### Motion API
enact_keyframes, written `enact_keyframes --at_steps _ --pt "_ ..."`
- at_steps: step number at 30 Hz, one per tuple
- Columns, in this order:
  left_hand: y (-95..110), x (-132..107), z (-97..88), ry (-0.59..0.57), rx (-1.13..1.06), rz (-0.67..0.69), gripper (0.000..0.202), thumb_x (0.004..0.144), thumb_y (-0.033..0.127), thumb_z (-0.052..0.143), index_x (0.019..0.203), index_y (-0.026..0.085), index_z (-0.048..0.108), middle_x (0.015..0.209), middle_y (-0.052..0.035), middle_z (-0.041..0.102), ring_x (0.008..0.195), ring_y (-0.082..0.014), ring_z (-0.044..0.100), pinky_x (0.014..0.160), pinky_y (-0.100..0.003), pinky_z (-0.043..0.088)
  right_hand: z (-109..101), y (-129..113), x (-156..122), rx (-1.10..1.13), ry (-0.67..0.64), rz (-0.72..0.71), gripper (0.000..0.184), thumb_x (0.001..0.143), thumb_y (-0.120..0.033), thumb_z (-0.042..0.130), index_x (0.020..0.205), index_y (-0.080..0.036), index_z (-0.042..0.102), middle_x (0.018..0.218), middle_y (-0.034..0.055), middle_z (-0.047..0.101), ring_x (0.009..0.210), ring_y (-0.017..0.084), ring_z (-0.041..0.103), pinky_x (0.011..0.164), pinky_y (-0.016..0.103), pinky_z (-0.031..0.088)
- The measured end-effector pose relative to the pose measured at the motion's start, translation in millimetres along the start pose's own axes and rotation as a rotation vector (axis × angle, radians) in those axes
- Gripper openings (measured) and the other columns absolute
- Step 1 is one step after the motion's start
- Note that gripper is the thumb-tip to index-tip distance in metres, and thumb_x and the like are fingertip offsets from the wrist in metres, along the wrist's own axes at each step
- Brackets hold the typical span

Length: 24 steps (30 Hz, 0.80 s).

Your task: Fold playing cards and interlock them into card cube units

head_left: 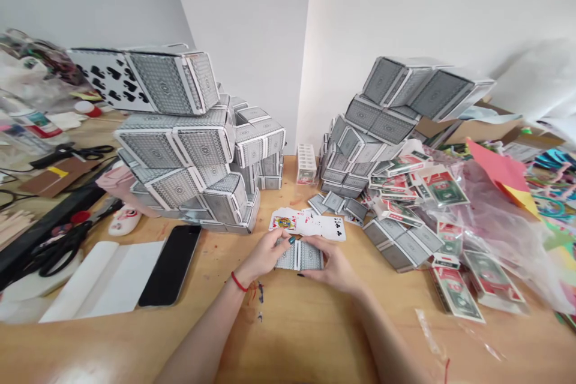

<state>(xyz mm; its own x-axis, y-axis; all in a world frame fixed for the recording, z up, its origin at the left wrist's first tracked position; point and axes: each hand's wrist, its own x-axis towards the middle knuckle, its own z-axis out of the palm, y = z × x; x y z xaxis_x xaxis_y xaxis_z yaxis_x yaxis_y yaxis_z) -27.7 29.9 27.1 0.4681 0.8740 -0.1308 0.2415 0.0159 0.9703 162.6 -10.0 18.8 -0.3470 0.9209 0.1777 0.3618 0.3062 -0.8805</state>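
Low over the wooden table, a small grey-backed piece made of playing cards [287, 258] sits between my hands. My left hand [266, 255] is closed on its left side, thumb along the upper edge. On the right end, my right hand [335, 267] curls its thumb and fingers round the same piece. Just beyond lies a spread of face-up playing cards [321, 225], with a jack at its left. Past that, several small folded card pieces [333, 201] lie loose. A larger folded card block [402, 243] rests to the right of my right hand.
Tall stacks of card boxes stand at left [180, 147] and right [378, 117]. Packaged card decks [454, 294] and plastic wrap [499, 222] crowd the right. A phone [171, 265], white paper [130, 273], a computer mouse [125, 219] and black scissors [67, 252] lie left.
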Motion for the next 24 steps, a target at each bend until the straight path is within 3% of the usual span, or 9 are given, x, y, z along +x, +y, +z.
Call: enact_keyframes --at_steps 8,14,20,24 --pt "-2.7 -1.3 6.5 -0.036 -0.089 -0.081 0.022 0.076 0.038 0.047 0.075 0.016 0.046 0.061 0.0044 0.041 0.054 -0.0086 0.035 0.047 -0.019 0.028 2.8 -4.4 -1.7 -0.041 0.03 -0.011 0.055 0.058 -0.028 0.071 0.11 -0.019 0.053 0.104 0.0076 0.061 0.094 0.022 0.057 0.083 0.034 0.043" --pt "-7.1 0.8 8.0 -0.002 -0.046 -0.043 0.019 0.075 0.035 0.048 0.073 0.016 0.048 0.061 0.0034 0.044 0.054 -0.0096 0.038 0.049 -0.02 0.03 5.2 -4.3 -0.9 -0.059 0.028 0.001 0.054 0.058 -0.027 0.07 0.109 -0.02 0.052 0.103 0.0076 0.061 0.093 0.023 0.057 0.082 0.035 0.043" --pt "-1.3 0.7 6.2 0.029 0.059 0.073 0.018 0.074 0.031 0.052 0.082 0.016 0.056 0.081 -0.0027 0.059 0.076 -0.0156 0.052 0.068 -0.025 0.04 5.7 -6.7 -0.1 -0.029 0.029 0.013 0.05 0.06 -0.025 0.068 0.107 -0.02 0.051 0.101 0.0059 0.06 0.093 0.021 0.056 0.082 0.033 0.043" --pt "-1.1 2.0 4.8 0.076 0.072 0.055 0.021 0.068 0.03 0.059 0.083 0.015 0.062 0.086 -0.0057 0.064 0.08 -0.0187 0.057 0.072 -0.027 0.042 2.1 -3.4 1.4 -0.048 0.036 -0.004 0.055 0.062 -0.031 0.068 0.112 -0.02 0.049 0.104 0.0067 0.058 0.097 0.022 0.053 0.085 0.034 0.041"
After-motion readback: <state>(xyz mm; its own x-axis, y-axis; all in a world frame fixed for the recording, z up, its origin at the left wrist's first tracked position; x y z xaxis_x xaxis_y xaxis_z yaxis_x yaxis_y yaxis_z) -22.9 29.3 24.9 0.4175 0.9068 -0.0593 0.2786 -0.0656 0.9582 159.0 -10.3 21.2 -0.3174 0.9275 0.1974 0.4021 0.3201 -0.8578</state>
